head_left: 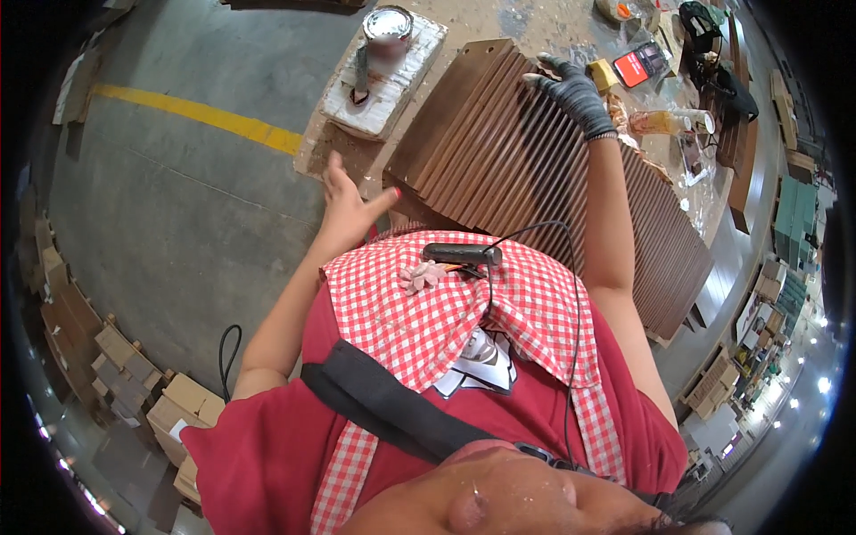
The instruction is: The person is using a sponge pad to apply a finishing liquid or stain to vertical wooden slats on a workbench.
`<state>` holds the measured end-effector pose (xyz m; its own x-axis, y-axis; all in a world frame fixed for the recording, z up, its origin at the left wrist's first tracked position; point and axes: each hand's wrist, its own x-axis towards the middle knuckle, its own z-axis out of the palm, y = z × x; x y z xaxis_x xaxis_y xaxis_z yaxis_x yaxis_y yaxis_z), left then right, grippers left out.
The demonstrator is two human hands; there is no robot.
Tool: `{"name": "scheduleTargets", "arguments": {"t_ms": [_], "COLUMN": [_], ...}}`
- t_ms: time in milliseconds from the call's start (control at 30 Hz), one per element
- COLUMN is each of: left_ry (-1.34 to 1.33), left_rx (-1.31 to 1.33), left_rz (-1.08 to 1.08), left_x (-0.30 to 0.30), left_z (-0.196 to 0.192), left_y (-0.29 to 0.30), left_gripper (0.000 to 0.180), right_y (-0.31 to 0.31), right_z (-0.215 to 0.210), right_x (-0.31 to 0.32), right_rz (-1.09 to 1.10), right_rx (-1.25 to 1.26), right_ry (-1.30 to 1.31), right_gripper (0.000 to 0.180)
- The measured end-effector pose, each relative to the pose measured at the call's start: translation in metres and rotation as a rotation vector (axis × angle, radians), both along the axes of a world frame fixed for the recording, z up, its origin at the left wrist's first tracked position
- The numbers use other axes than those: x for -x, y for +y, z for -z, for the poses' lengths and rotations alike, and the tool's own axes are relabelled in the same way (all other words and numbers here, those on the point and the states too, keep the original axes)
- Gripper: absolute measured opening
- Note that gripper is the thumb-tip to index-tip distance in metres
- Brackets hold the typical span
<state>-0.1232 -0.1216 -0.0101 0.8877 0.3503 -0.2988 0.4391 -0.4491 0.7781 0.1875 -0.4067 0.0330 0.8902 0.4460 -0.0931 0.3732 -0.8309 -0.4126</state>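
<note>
Down on the table (535,27), seen from the head camera, a long row of thin brown wooden boards (499,152) stands on edge, packed side by side like pages of a book. The row runs from the middle of the view off to the right, and each board's long side points up and away from the person. The right hand (575,89), in a dark grey glove, lies flat on top of the boards near their far end, with its fingers spread open and gripping nothing. The left hand (348,201) is bare and open too, with the fingers loose and the thumb reaching toward the near corner of the boards, just beside them; it holds nothing. So the boards lie in front of both hands, and the right hand is the one touching them. Left of the boards, a shiny round tin can (388,25) sits on a white block (383,80) with a dark brush-like tool lying beside the can. Past the gloved hand there is a small yellow block (604,73) and a flat red and black package (640,64), shaped like a rectangle. A yellow line (196,111) is painted across the grey floor (178,214) on the left. Brown cardboard boxes (125,374) are stacked low at the left edge. The person wears a red shirt with a red and white checked cloth (428,303) over it.
</note>
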Motion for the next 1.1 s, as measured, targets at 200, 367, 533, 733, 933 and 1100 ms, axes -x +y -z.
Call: {"name": "scheduleTargets", "arguments": {"t_ms": [200, 367, 533, 733, 933, 1100], "left_ry": [0.197, 0.04, -0.04, -0.029, -0.055, -0.082], "left_rx": [0.047, -0.12, -0.225, -0.079, 0.121, 0.098], "left_rz": [0.367, 0.383, 0.427, 0.371, 0.329, 0.26], "left_x": [-0.007, -0.041, -0.049, -0.051, -0.051, -0.047], "left_z": [-0.039, -0.036, -0.023, -0.016, -0.012, -0.011], "left_y": [-0.017, -0.036, -0.045, -0.03, -0.006, 0.001], "left_gripper": [0.091, 0.105, 0.113, 0.118, 0.11, 0.099], "right_y": [-0.007, 0.0, 0.023, 0.035, 0.055, 0.083], "right_z": [0.005, 0.0, -0.015, -0.018, 0.006, 0.016], "right_x": [-0.021, -0.016, -0.003, 0.007, 0.009, 0.017], "right_rz": [-0.059, -0.039, -0.085, 0.001, 0.055, 0.07], "right_rx": [0.017, 0.005, 0.097, 0.015, 0.008, -0.097], "right_ry": [0.289, 0.3, 0.174, 0.195, 0.057, -0.024], "right_gripper": [0.086, 0.081, 0.071, 0.068, 0.07, 0.079]}}
